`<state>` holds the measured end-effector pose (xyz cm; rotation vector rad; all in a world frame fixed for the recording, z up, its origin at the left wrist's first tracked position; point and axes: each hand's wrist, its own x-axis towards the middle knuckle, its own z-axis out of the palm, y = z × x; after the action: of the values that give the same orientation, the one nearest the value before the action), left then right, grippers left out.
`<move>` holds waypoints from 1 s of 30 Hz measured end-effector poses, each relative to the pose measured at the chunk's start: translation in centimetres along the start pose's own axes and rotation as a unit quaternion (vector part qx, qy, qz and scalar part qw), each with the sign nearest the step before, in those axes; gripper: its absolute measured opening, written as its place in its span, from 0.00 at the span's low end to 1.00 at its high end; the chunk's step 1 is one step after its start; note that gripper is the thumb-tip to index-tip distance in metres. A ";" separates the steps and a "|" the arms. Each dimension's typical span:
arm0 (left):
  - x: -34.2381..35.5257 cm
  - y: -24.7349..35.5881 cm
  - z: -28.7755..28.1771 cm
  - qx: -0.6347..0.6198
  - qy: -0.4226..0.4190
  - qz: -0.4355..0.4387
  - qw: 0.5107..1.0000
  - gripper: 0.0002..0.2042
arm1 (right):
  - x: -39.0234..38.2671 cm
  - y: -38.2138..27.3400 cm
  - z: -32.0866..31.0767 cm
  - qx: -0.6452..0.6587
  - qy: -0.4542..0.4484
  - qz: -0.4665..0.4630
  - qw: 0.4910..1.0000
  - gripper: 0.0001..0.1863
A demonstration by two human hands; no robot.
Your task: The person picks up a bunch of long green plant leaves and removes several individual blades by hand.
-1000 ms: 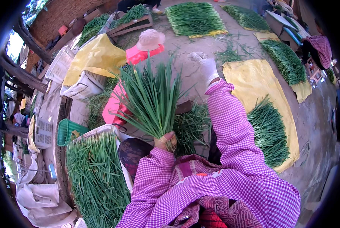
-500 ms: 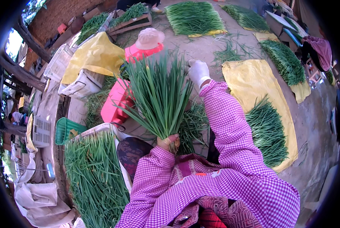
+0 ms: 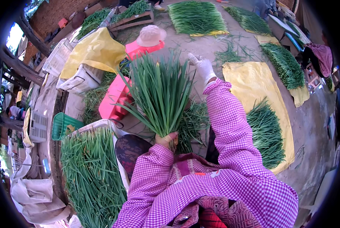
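a worker in a checked purple smock grips a green bunch point(image 3: 159, 95) upright in the left hand point(image 3: 164, 141), its long axis running from stem ends at 6 o'clock to leaf tips at 12, the blades fanned between about 11 and 1. the left fingers point(image 3: 173, 135) are wrapped tight around the stems, low down, near the cut ends.

at about 1 o'clock from that fist, the white-gloved right hand point(image 3: 204, 68) is raised beside the upper leaves, its fingers partly curled; whether they pinch anything cannot be told. from the right fingers, the middle of the bunch lies toward 7 to 8 o'clock. the left hand already has the stems, while the right is the nearer to the tips; that short gap between glove and leaves looks like the relation that counts.

around the left fist, a white crate point(image 3: 121, 167) packed with greens point(image 3: 92, 174) sits at 8 o'clock, a pink box point(image 3: 116, 97) between 10 and 11, and a pile point(image 3: 267, 136) on a yellow sheet point(image 3: 249, 76) at 3.
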<state>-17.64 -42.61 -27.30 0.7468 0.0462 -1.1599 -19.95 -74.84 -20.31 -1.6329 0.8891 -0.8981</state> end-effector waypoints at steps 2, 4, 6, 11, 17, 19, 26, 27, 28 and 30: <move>-0.3 -0.1 0.8 -0.026 0.011 0.018 0.999 0.14 | -0.7 -0.5 0.2 -0.058 -0.016 -0.030 0.998 0.21; -0.1 -0.3 1.2 -0.028 0.013 0.022 0.999 0.14 | -0.7 -0.2 0.1 -0.087 0.004 -0.050 0.995 0.20; -0.2 -0.3 1.1 -0.033 0.002 0.022 0.999 0.15 | -1.1 -1.2 -0.4 -0.036 -0.010 -0.038 0.999 0.14; -0.5 0.2 2.4 -0.040 -0.009 0.043 0.998 0.17 | -1.3 -1.5 -0.4 0.162 0.016 0.000 0.987 0.08; -0.5 -0.2 1.5 0.034 0.033 0.070 0.996 0.18 | -0.5 -1.9 -3.3 0.324 0.144 0.002 0.935 0.06; -0.2 -0.5 1.2 0.026 0.048 0.055 0.997 0.19 | 0.4 -1.6 -4.5 0.272 0.128 -0.070 0.951 0.08; -0.1 -1.0 1.7 0.121 0.093 0.149 0.977 0.25 | -3.6 -5.6 -0.3 0.202 -0.140 -0.089 0.965 0.12; -0.3 -1.0 2.0 0.154 0.097 0.168 0.969 0.25 | -3.9 -5.7 0.1 0.225 -0.170 -0.066 0.957 0.13; -0.3 -0.9 2.1 0.162 0.107 0.162 0.968 0.25 | -4.3 -5.7 0.6 0.248 -0.200 -0.042 0.947 0.13; -0.2 -0.9 2.0 0.178 0.122 0.151 0.965 0.25 | -5.1 -6.0 1.5 0.215 -0.212 -0.040 0.953 0.15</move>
<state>-19.19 -43.76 -26.13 1.1706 -0.0701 -0.7862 -20.18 -68.46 -15.38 -1.4058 0.3040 -0.6943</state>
